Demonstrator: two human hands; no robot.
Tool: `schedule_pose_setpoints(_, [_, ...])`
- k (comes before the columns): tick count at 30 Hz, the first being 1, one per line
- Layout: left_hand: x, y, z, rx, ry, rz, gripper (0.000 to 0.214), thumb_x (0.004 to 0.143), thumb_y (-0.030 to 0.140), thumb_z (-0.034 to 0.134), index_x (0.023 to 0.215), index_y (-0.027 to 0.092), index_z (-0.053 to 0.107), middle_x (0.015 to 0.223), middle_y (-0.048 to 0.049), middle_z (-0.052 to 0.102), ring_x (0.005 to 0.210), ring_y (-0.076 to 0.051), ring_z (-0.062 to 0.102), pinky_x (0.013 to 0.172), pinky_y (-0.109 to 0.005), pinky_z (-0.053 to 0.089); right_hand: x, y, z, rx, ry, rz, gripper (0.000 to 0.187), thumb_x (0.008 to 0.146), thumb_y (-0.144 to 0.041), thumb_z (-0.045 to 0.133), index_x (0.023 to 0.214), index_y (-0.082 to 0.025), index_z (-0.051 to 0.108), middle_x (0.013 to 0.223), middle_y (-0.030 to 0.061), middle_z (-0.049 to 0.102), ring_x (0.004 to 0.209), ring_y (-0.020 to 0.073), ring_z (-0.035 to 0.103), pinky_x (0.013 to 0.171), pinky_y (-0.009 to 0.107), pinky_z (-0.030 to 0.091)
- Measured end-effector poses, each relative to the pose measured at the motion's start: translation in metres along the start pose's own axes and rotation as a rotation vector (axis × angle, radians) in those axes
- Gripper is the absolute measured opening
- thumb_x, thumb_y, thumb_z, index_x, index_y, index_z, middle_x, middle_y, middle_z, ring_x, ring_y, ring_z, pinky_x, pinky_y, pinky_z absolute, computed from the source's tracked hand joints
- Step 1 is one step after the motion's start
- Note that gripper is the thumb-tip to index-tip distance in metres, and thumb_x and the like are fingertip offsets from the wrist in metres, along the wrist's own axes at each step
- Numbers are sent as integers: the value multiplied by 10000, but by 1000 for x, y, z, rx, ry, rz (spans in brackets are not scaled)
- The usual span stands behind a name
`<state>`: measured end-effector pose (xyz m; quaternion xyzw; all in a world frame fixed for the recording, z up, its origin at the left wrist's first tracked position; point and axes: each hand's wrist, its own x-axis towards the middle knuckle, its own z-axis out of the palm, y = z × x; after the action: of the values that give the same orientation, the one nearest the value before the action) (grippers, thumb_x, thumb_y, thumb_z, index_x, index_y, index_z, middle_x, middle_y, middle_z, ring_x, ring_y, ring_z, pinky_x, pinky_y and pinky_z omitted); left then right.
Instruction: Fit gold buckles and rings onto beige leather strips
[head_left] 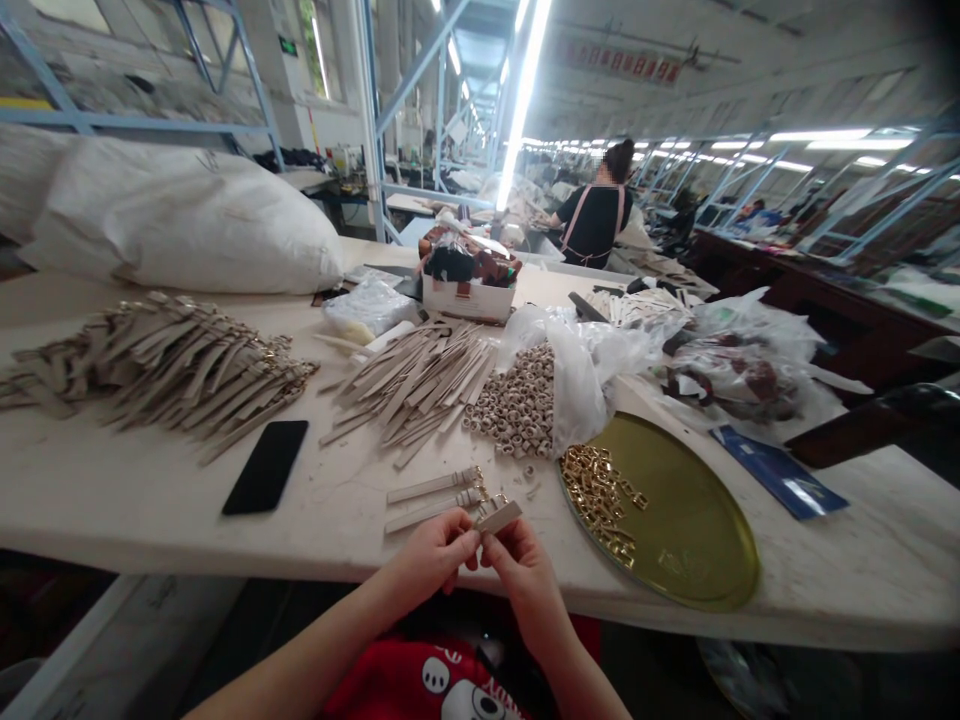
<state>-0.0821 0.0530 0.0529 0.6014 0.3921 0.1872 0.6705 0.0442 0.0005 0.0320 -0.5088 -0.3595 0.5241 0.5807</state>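
Observation:
Both of my hands meet near the table's front edge, pinching one short beige strap [499,517]. My left hand [442,548] grips its left part, and my right hand [521,550] holds it from the right with thumb and fingers closed. Just beyond them lie a couple of beige straps with gold buckles [431,487]. Behind these is a pile of loose beige strips [420,385]. Small beige loops [523,400] spill from a clear plastic bag [581,385]. To the right, gold buckles [600,495] lie on a round gold-coloured tray [697,540].
A heap of buckled straps [187,365] and a black phone [266,467] lie to the left. At the back stand a white sack [187,220] and a filled box [469,298]. A blue packet [780,470] lies right of the tray. Another person [596,215] works farther off.

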Motion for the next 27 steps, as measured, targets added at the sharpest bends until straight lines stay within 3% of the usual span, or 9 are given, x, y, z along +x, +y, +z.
schedule_pose_setpoints(5, [7,-8,-5,65,48,-50,199,743,364,467,695,171,455,561,60,488,376,-46,334,361,-169,252,3,10,-2,-98,47,-54,158,763,-348,562,774,-191,551,648,-22,544,606,129,492,599,258,406])
schedule_pose_setpoints(9, [7,-7,-6,250,159,8,218,743,340,490,620,166,443,504,61,453,460,-68,356,438,-176,271,6,7,-6,-438,103,-265,81,770,-260,554,715,-203,563,695,9,545,672,157,496,631,278,392])
schedule_pose_setpoints(13, [10,-2,-9,288,104,28,284,759,412,493,627,168,435,535,48,486,502,-85,388,476,-188,290,10,-2,-11,-667,74,-369,100,784,-196,530,688,-213,551,682,16,532,664,163,488,621,280,373])
schedule_pose_setpoints(21, [42,-6,-13,279,31,-74,341,721,472,532,601,181,401,492,63,439,455,-88,360,447,-200,248,30,-1,-26,-712,13,-283,88,775,-210,537,689,-211,556,663,12,538,647,165,490,599,271,356])
schedule_pose_setpoints(24, [52,0,-12,368,46,-51,317,707,434,557,604,182,395,522,62,417,500,-95,356,468,-204,236,41,1,-30,-590,62,-151,97,738,-255,594,675,-210,535,618,-9,544,585,150,485,551,252,350])
schedule_pose_setpoints(27, [56,10,-12,474,23,18,267,775,403,477,642,174,445,584,38,459,555,-114,397,508,-216,258,52,4,-34,-499,79,-59,122,742,-284,591,683,-205,519,606,-16,554,560,141,488,530,241,359])
